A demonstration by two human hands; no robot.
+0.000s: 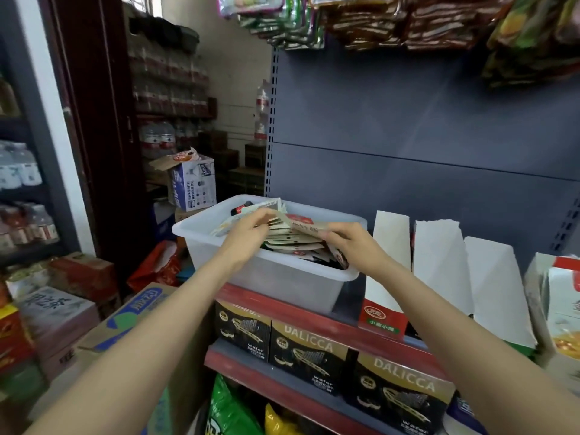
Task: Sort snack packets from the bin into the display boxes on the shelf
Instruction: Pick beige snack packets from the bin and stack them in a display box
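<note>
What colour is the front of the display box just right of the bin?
Red, with a green strip below, on the display box; the head view shows it.

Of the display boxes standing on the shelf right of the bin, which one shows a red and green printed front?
The leftmost display box, directly beside the clear bin. Its low front panel is red with a green strip; the two boxes to its right show only plain white flaps.

Ahead of me a dark grey panel (408, 120) backs the shelving; to my left a dark red door frame (94, 120), stacked water bottles (160, 136) and cartons (56, 312)
</note>
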